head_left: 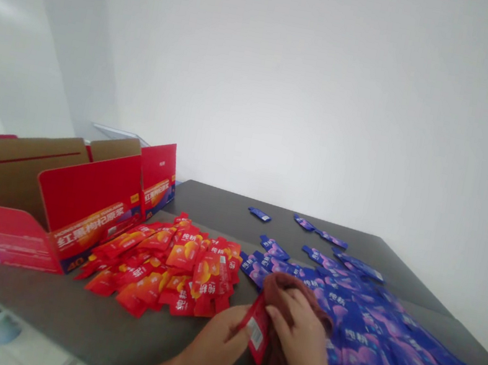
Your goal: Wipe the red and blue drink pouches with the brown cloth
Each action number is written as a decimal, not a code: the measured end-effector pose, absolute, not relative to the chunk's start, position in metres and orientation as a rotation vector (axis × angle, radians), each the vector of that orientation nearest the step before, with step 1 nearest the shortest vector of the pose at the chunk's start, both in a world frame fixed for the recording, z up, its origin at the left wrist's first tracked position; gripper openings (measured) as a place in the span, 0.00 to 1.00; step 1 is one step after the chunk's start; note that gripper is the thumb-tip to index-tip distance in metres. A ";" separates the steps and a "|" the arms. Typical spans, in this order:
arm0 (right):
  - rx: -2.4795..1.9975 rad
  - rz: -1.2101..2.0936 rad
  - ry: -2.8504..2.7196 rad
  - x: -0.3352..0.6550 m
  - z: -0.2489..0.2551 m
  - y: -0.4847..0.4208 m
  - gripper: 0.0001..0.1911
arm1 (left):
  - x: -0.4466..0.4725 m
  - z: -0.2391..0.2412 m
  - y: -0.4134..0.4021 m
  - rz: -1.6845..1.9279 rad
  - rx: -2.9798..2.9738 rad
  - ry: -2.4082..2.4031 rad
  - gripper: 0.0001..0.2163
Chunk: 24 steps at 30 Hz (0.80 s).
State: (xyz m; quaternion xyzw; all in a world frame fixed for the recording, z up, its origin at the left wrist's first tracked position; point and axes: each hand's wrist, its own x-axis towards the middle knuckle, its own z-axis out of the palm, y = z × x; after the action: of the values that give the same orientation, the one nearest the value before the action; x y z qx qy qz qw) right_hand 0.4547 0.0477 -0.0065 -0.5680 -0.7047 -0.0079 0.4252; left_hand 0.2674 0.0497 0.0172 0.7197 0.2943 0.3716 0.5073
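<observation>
Near the front of the dark table, my left hand (215, 347) is closed on the edge of a red pouch (258, 331) whose white barcode label faces me. My right hand (300, 331) grips a bunched brown cloth (284, 287), which lies against the pouch's right side. Part of the cloth hangs below the hand. To the left of my hands lies a heap of red and orange pouches (184, 254). On the right a large spread of blue and purple pouches (368, 336) reaches toward the table's right edge.
Open red cardboard boxes (90, 199) with brown insides stand at the left. A few blue pouches (260, 214) lie apart toward the back of the dark table (216, 203). Behind it rises a white wall (311, 94).
</observation>
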 end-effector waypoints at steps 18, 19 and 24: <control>-1.462 0.291 -1.480 0.462 -0.011 0.059 0.18 | 0.131 -0.004 0.140 0.576 3.017 1.150 0.11; -1.459 0.296 -1.491 0.462 -0.011 0.059 0.18 | 0.131 -0.004 0.140 0.553 3.022 1.189 0.15; -1.458 0.298 -1.512 0.454 -0.017 0.062 0.18 | 0.132 -0.005 0.146 0.362 3.045 1.201 0.21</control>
State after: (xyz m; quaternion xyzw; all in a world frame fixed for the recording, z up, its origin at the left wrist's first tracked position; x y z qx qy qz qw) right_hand 0.4541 0.0617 -0.0173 -0.5998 -0.6219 0.1227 0.4883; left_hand 0.1323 0.1456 -0.0049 0.9220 0.3637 0.1097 -0.0756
